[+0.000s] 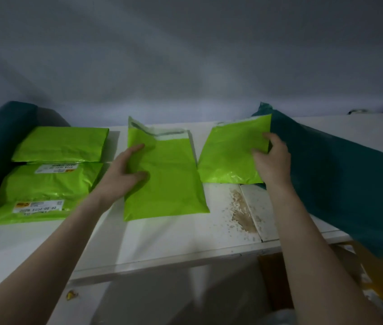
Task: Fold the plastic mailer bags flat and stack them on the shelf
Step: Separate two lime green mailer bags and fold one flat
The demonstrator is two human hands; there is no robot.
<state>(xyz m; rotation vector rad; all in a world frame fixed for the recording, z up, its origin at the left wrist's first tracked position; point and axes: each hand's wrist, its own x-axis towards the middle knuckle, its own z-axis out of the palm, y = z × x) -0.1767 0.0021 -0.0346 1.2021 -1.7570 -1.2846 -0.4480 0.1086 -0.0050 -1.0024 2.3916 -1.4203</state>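
Several bright green mailer bags lie on a white shelf (pixel 162 242). The middle bag (pixel 171 181) lies flat with its sealing flap open at the far end; my left hand (pixel 124 172) rests on its left edge with fingers spread and relaxed. A folded green bag (pixel 230 158) lies to its right; my right hand (pixel 272 160) rests on that bag's right side, thumb on top and fingers reaching over its right edge. At the left, a folded green bag (pixel 64 144) lies behind a larger labelled green bag (pixel 45 193).
A dark teal bag (pixel 340 174) drapes over the shelf's right end, and another dark teal bag (pixel 0 146) lies at the far left. A chipped brown patch (pixel 242 212) marks the shelf surface. A pale wall (pixel 185 55) rises behind. A brown and yellow thing (pixel 373 273) sits below at the right.
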